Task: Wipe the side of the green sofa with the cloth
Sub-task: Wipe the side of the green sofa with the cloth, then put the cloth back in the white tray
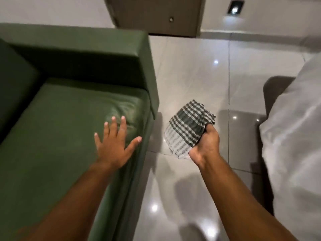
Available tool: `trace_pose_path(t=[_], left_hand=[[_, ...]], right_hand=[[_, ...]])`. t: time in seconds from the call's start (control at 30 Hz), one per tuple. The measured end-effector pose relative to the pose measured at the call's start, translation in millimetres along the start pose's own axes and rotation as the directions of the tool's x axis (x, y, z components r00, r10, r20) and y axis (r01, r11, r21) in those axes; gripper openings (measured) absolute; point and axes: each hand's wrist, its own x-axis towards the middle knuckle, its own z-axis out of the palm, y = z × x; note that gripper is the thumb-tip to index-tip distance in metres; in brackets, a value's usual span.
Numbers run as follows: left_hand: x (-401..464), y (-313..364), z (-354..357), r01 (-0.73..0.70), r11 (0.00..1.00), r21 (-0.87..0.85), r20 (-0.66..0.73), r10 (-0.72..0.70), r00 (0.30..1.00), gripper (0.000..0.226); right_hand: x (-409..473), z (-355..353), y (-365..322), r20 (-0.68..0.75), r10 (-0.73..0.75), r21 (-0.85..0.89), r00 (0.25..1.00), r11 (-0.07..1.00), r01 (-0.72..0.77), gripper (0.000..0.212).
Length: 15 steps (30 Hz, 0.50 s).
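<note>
The green sofa (57, 129) fills the left half of the head view, its armrest (104, 49) running across the top and its outer side (151, 75) facing the floor. My left hand (114, 143) lies flat on the seat cushion near its right edge, fingers spread, holding nothing. My right hand (205, 145) is closed around a bunched green-and-white checked cloth (185, 129). The cloth hangs in the air over the floor, just right of the sofa's front corner and apart from it.
Glossy pale floor tiles (199, 75) stretch to the right of the sofa. A dark wooden door (156, 14) stands at the top. A white-covered piece of furniture (295, 136) with a grey part rises at the right edge. A small wall light (235, 7) glows.
</note>
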Motion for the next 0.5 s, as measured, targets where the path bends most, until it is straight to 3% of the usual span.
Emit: trace_pose_path(t=[0.17,0.3,0.4,0.5], left_hand=[[-141.2,-39.5,-134.3,0.303,0.937,-0.175,0.003,-0.308,0.952,0.105],[-251.5,-83.5,-239.4,0.420,0.889,-0.184,-0.062,-0.437,0.897,0.095],[-321.3,-119.9,-301.7,0.522,0.824,-0.218,-0.124,-0.554,0.823,0.095],[-399.2,-157.3,-345.7,0.655,0.707,-0.267,-0.200,-0.705,0.680,0.095]], right_hand=[[-124.7,108.3,4.1,0.094,0.088,-0.025,0.992,0.996,-0.086,0.046],[-236.7,208.7,15.2,0.244,0.156,-0.088,0.957,0.986,-0.139,0.043],[-308.1,279.2,35.4,0.350,0.264,-0.191,0.899,0.959,-0.207,0.045],[-371.9,345.3,71.4,0.463,0.397,-0.354,0.792,0.902,-0.246,0.046]])
